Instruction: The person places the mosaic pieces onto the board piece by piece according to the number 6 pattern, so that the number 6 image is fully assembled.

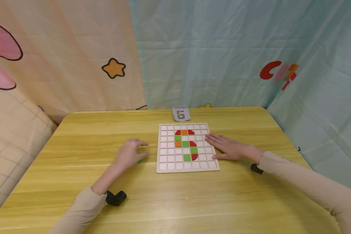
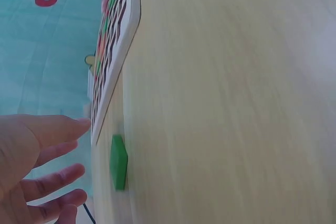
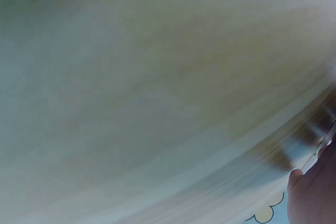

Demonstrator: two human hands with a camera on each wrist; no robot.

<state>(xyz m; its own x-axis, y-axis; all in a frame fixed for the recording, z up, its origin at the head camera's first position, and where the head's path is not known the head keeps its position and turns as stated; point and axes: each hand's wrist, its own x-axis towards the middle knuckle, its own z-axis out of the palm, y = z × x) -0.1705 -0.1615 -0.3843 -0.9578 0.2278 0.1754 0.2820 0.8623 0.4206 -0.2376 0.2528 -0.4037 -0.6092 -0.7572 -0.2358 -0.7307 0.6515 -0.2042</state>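
Observation:
My left hand [image 1: 129, 154] hovers over the table to the left of a wooden grid board [image 1: 188, 171], thumb and fingers apart and holding nothing. Below its fingertips lies a green tile [image 2: 118, 162], mostly hidden by the hand in the head view. Flat, with fingers spread, my right hand [image 1: 229, 148] rests at the board's right edge. Red, orange and green tiles fill some of the board's squares, among them an orange tile [image 1: 184, 132] in the top row of the pattern and a green tile [image 1: 187, 157] at its lower end.
Behind the board lies a small printed card [image 1: 181, 114] showing a coloured figure on a grid. A black wrist mount [image 1: 116, 198] sits under the left forearm, another [image 1: 256, 168] by the right sleeve. Patterned curtains hang beyond the wooden table [image 1: 187, 201].

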